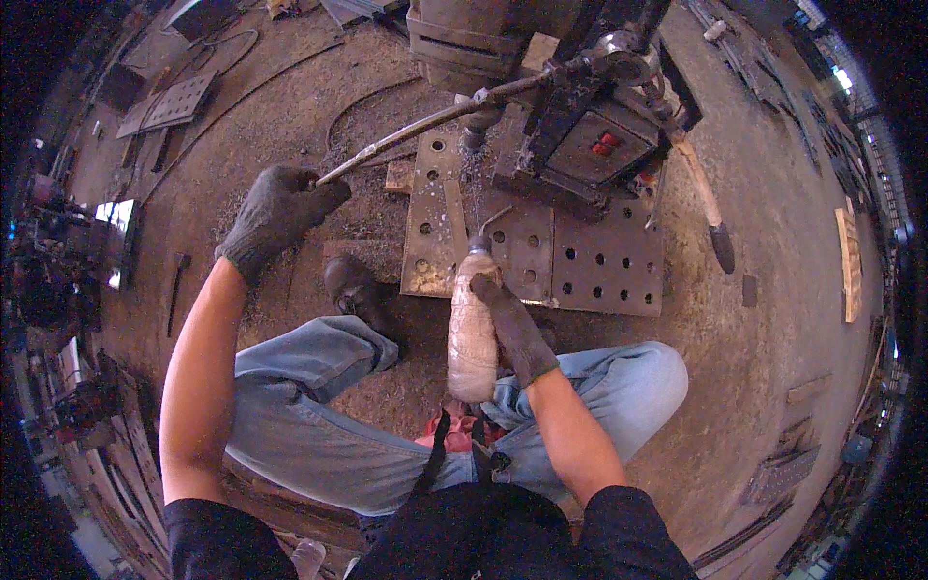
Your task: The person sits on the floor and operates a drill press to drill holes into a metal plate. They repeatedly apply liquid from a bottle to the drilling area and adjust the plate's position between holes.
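My left hand (273, 215), in a dark work glove, is closed round the end of a long metal lever (416, 128). That lever runs up to the hub of a dark drilling machine (594, 155). In my gloved right hand (517, 333) is a cloudy plastic squeeze bottle (472, 333), its nozzle pointed away from me. A thin stream of liquid appears to run from the nozzle toward the drill bit (476, 133). Under the machine lies a steel plate (604, 290) with several round holes. Metal shavings are scattered near the bit.
A wooden-handled tool (701, 188) hangs at the machine's right side. Another perforated plate (169, 104) lies far left, with cables across the dirty floor. A hammer-like tool (178, 290) rests left of my arm. At far right is a wooden board (849, 266). My boot (356, 288) is near the plate.
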Motion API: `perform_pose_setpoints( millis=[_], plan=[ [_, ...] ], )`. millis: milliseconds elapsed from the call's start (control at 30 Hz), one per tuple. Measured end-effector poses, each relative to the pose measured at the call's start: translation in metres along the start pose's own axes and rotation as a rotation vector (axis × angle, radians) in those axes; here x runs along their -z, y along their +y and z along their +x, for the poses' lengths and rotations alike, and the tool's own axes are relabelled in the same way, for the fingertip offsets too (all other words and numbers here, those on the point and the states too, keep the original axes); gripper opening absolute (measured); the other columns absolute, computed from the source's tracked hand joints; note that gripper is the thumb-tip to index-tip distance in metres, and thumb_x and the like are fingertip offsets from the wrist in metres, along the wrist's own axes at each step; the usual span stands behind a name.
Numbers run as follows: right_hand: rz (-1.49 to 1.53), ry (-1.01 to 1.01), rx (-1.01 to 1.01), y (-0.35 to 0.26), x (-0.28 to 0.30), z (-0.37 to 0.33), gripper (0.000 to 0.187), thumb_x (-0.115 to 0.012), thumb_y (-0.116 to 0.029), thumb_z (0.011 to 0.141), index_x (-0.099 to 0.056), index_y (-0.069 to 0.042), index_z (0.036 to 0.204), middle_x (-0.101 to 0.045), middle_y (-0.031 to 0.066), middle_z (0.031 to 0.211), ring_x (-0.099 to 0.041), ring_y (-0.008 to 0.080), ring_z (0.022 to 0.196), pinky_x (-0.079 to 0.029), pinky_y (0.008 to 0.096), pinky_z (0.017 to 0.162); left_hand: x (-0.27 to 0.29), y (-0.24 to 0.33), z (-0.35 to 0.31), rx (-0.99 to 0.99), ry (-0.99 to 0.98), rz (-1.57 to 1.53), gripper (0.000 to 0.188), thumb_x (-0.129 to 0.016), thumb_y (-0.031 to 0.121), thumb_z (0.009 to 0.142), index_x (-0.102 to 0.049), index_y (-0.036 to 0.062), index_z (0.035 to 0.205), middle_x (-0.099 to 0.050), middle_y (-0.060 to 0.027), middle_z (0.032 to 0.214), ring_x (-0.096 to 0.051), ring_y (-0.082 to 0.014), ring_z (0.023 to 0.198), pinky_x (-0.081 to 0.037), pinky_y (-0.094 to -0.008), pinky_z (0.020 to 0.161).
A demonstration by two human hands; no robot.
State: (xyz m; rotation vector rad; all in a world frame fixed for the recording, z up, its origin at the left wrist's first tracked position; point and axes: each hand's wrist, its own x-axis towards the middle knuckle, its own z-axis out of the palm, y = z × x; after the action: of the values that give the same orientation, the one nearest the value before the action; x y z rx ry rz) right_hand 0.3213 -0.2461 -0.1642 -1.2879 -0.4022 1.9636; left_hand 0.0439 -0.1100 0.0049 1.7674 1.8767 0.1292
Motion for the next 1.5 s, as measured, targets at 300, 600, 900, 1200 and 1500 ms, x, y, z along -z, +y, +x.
perform_pose_setpoints(
  millis=[300,600,900,1200,1500],
  plan=[
    [-0.209,-0.038,0.197,-0.012,-0.019,-0.017,0.074,-0.077,-0.045,0.084,-0.047,-0.005,0.138,-0.062,0.0085,0.118,-0.063,0.0210,0.102,-0.054,0.0365,0.091,-0.001,-0.002,-0.001,0.024,0.002,-0.033,0.047,-0.073,0.048,0.083,-0.074,0.0019,0.086,-0.065,-0.0079,0.067,-0.062,-0.0159,0.065,-0.049,-0.0359,0.063],
    [0.082,0.032,-0.118,0.003,0.004,0.004,0.063,-0.069,-0.058,0.087,-0.057,-0.008,0.122,-0.063,0.0051,0.094,-0.064,0.0185,0.073,-0.057,0.0361,0.064,-0.004,0.002,-0.002,0.020,0.004,-0.023,0.047,-0.072,0.049,0.083,-0.073,0.0020,0.085,-0.066,-0.0084,0.067,-0.062,-0.0160,0.064,-0.049,-0.0360,0.063],
    [0.042,0.050,-0.096,0.006,0.001,0.005,0.065,-0.064,-0.065,0.087,-0.059,-0.008,0.118,-0.060,0.0033,0.087,-0.061,0.0158,0.068,-0.054,0.0340,0.060,-0.003,-0.002,-0.002,0.020,-0.007,-0.026,0.049,-0.071,0.051,0.083,-0.074,0.0029,0.088,-0.067,-0.0080,0.069,-0.064,-0.0160,0.065,-0.050,-0.0355,0.064],
    [0.006,0.039,-0.068,0.001,-0.002,-0.002,0.068,-0.062,-0.065,0.089,-0.057,-0.007,0.124,-0.061,0.0034,0.091,-0.061,0.0156,0.073,-0.054,0.0339,0.064,-0.005,-0.005,-0.001,0.032,-0.002,-0.034,0.049,-0.073,0.051,0.082,-0.074,0.0025,0.084,-0.067,-0.0073,0.068,-0.063,-0.0160,0.064,-0.049,-0.0348,0.063],
    [-0.002,0.049,-0.023,-0.012,-0.009,-0.007,0.056,-0.073,-0.045,0.088,-0.055,-0.008,0.126,-0.064,0.0046,0.099,-0.064,0.0166,0.080,-0.056,0.0336,0.070,-0.006,-0.005,0.000,0.012,0.004,-0.050,0.048,-0.073,0.051,0.083,-0.074,0.0032,0.084,-0.065,-0.0065,0.067,-0.061,-0.0147,0.064,-0.049,-0.0345,0.062]
  ],
)
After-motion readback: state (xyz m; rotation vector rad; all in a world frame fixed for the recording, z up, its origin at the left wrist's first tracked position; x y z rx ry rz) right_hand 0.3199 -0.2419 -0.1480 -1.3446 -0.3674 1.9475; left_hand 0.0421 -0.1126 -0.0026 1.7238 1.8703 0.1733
